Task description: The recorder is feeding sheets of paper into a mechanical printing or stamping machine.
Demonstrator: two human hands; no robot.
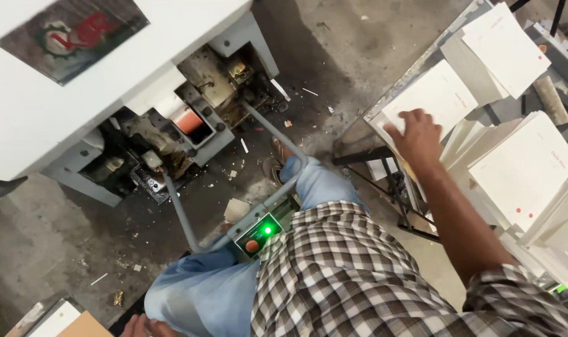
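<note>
My right hand [417, 138] reaches out to the right and rests with spread fingers on a stack of white paper sheets [436, 92] at the near edge of a metal table [401, 81]. My left hand [140, 326] lies low at the bottom left, beside my knee in blue jeans [199, 293]; only part of it shows and it seems to hold nothing. I am seated in a checked shirt. A small control box [260, 234] with a lit green lamp and a red button sits between my legs.
A large grey-white machine [78, 93] with an open, greasy mechanism [190, 122] stands at the left, with a grey tube frame [178, 212] below it. More fanned stacks of white sheets [524, 168] fill the right side. Paper scraps litter the concrete floor [59, 231].
</note>
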